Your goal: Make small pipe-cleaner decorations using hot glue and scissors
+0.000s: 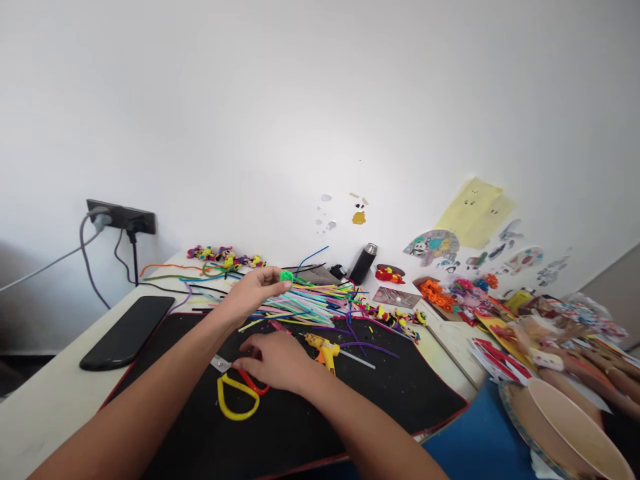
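Note:
Pinched between the thumb and fingers of my left hand point(255, 288) is a small bright green fuzzy piece point(286, 279), raised over a spread of pipe cleaners point(305, 305). Lower down, my right hand point(277, 360) is curled at the scissors point(238, 399), thumb against them near the pivot. These scissors have one yellow and one red handle loop, and the blades point left. My right hand partly hides the red loop. A yellow hot glue gun point(323, 349) lies on the black mat point(200, 437) just right of that hand.
A black phone point(127, 333) lies at the left. Small colourful pipe-cleaner figures point(225, 257) sit at the back, near a dark bottle point(363, 264). Cables hang from a wall socket point(121, 217). At right are another person's arms point(585, 363) and a pale round bowl-like object point(575, 427).

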A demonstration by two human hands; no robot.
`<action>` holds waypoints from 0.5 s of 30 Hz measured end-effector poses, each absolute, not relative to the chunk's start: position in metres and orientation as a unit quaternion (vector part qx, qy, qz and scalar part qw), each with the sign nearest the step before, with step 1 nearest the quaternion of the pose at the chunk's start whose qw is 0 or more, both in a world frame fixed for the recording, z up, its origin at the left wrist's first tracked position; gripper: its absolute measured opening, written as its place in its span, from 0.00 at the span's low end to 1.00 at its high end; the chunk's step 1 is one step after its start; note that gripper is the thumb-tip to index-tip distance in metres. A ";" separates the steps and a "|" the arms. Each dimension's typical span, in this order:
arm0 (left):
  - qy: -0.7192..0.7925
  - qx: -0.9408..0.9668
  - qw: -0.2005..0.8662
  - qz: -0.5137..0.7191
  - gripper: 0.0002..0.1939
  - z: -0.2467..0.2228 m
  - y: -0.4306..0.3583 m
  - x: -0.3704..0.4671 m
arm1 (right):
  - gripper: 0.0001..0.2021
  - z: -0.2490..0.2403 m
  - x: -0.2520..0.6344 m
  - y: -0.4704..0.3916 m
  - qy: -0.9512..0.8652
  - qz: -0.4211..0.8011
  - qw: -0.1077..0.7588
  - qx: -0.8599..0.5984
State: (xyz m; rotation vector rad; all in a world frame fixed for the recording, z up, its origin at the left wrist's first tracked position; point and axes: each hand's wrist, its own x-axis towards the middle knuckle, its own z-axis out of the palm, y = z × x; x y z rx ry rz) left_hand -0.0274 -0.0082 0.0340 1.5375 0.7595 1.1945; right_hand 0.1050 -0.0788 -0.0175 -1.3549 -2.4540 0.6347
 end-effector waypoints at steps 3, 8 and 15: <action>0.327 0.648 0.489 0.485 0.19 0.032 -0.007 -0.026 | 0.11 -0.031 0.118 -0.078 -0.781 0.328 0.213 -0.487; 0.340 0.675 0.473 0.453 0.20 0.018 0.000 -0.023 | 0.18 -0.044 0.151 -0.067 -0.623 0.446 0.385 -0.514; 0.395 0.739 0.351 0.419 0.20 0.002 -0.001 -0.015 | 0.29 -0.026 0.178 -0.051 -0.544 0.465 0.501 -0.487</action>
